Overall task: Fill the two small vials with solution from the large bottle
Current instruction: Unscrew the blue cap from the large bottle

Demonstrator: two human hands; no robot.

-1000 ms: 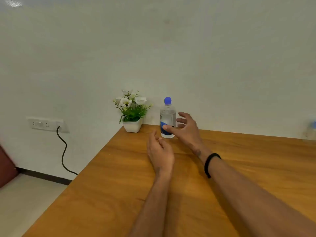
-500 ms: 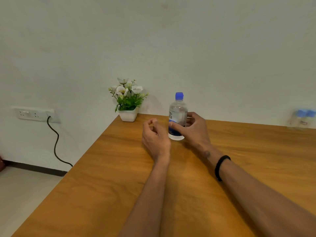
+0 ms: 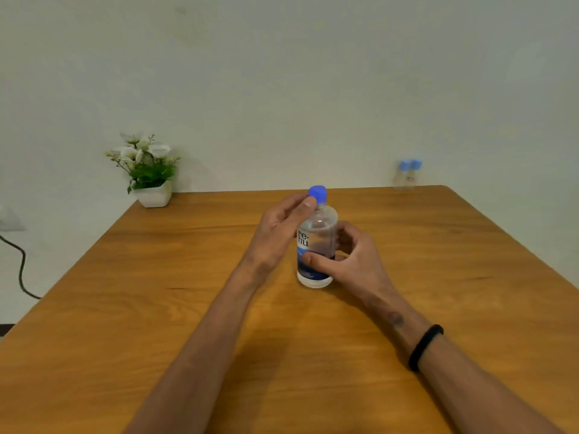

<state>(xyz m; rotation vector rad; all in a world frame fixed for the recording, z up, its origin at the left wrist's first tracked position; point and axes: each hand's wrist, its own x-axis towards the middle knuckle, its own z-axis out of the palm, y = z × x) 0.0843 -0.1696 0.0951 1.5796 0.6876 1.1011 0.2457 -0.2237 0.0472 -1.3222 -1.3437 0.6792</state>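
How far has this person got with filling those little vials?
Barely started. Done: the large bottle stands on the table, gripped low by the right hand. In hand: the left hand touches its blue cap, which is on. Left: opening it, and filling the two capped vials at the far right corner.

Wooden table (image 3: 156, 308) filling the near and middle ground. White potted plant (image 3: 147, 170) with white flowers at the far left corner, against a plain pale wall (image 3: 282, 73). Black cable (image 3: 18, 264) trailing down at far left.
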